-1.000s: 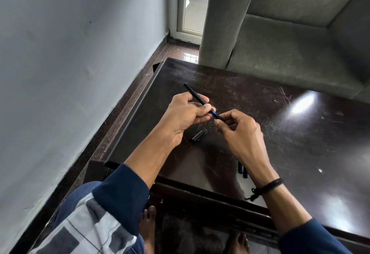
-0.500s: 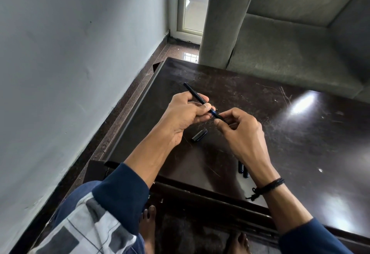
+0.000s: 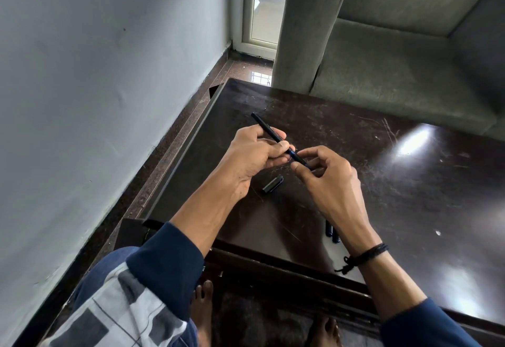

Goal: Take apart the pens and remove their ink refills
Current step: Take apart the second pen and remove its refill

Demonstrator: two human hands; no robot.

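Left hand (image 3: 251, 155), right hand (image 3: 330, 182) on pen (image 3: 266, 128)

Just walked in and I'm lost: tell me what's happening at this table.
A person is taking a pen apart over a dark table. The left hand grips the barrel, and the right hand pinches the near end. A cap lies on the table just below the hands. More dark pen pieces lie by the right wrist, partly hidden. No refill is showing.

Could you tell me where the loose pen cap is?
Head view: the pen cap lies on the dark table, just below the left hand and left of the right hand.
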